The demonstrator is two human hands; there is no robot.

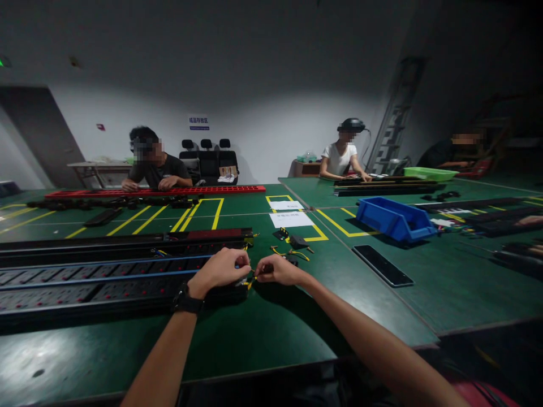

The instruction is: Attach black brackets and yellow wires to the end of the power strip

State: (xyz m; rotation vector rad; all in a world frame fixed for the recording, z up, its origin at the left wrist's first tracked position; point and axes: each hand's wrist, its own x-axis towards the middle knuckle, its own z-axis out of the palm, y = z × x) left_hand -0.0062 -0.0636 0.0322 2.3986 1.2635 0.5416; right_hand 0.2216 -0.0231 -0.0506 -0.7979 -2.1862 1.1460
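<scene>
My left hand (pixel 223 268), with a black watch on its wrist, rests at the right end of a long black power strip (pixel 139 288) with rows of sockets and red dots. Its thumb and fingers close around the strip's end, by a short yellow wire (pixel 249 285). Facing it, my right hand (pixel 276 269) pinches at the same yellow wire, fingertips nearly meeting the left ones. What exactly lies between the left fingers is hidden. Just beyond the hands are loose yellow wires (pixel 302 255) and a small black block (pixel 298 242).
White paper sheets (pixel 292 219) lie behind the hands. To the right are a black phone (pixel 383 265) and a blue bin (pixel 394 219). A long red frame (pixel 156 192) crosses the far left, where one person works; another works at far right centre, near a green tray (pixel 430 173).
</scene>
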